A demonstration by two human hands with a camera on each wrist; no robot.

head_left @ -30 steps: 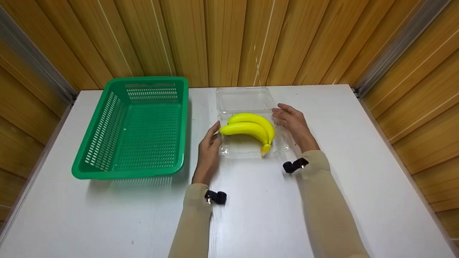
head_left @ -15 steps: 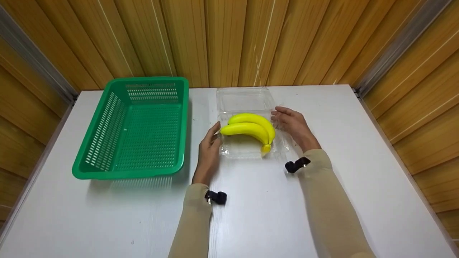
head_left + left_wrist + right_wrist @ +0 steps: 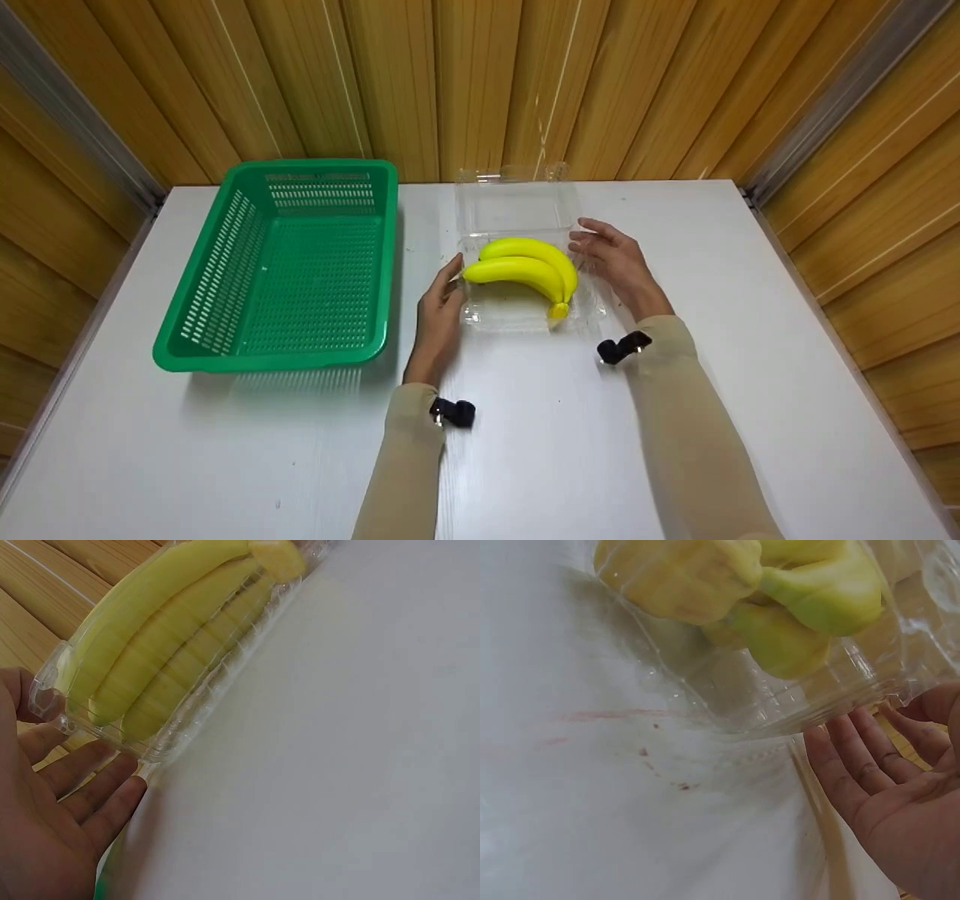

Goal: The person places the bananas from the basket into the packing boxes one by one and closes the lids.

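A bunch of yellow bananas (image 3: pixel 517 274) lies in the base of a clear plastic clamshell box (image 3: pixel 506 321) in the head view. The box's lid (image 3: pixel 514 206) stands hinged back, away from the base, towards the wall. My left hand (image 3: pixel 437 319) is at the box's left side; in the left wrist view its nearly straight fingers (image 3: pixel 109 799) touch the plastic wall, with the thumb by the rim. On the opposite side is my right hand (image 3: pixel 624 271). Its extended fingers (image 3: pixel 855 757) meet the side wall from outside in the right wrist view.
A green perforated basket (image 3: pixel 384 300) stands on the white table (image 3: pixel 555 450), left of the box. Wood-patterned panels (image 3: pixel 480 90) rise behind the table and along both sides. Black wrist cameras (image 3: pixel 454 412) sit on both sleeves.
The lid's far edge now shows higher in the head view, with its clear tabs visible. Both hands stay at the box's sides, the right shifting only slightly. The bananas keep their place.
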